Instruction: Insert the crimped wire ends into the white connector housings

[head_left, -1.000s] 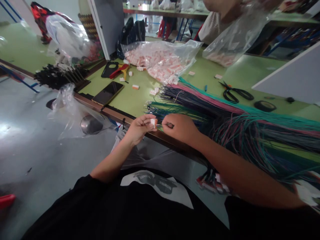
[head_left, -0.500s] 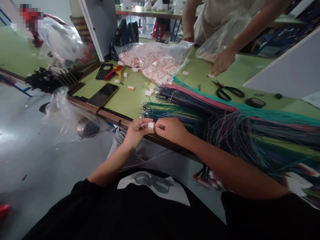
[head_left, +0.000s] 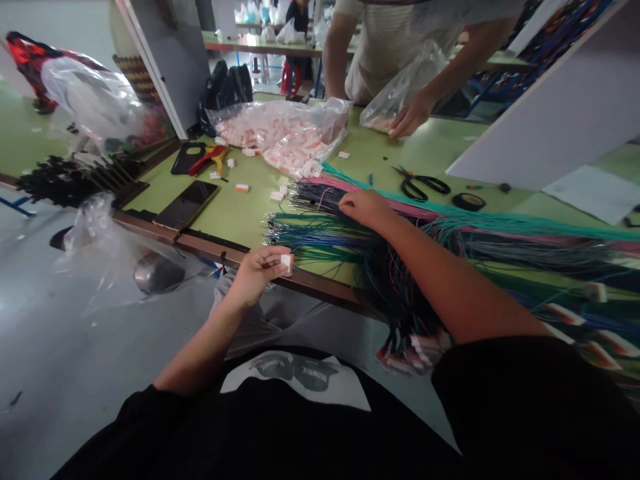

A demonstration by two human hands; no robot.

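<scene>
Where the near edge of the green tabletop (head_left: 240, 213) meets the person's lap, the left hand (head_left: 257, 270) pinches a small white connector (head_left: 286, 261) between thumb and fingertips, the piece showing at the fingertips just off that edge. Right hand (head_left: 364, 205): farther in, resting knuckles-up on the wire bundle (head_left: 450, 230), fingers curled into the blue and pink strands near their bare ends; whether it grips a strand cannot be told. Connector and right hand lie apart, the green wire ends between them.

Other items: clear bag of white-and-orange connectors (head_left: 285, 130) toward the far edge; loose connectors (head_left: 242, 188) beside it; dark phone (head_left: 186, 204) near the left near edge; black scissors (head_left: 420, 185) and tape roll (head_left: 469, 201) beyond the bundle. A second person's hand (head_left: 410, 115) holds a smaller clear bag (head_left: 400, 87) at the far edge.
</scene>
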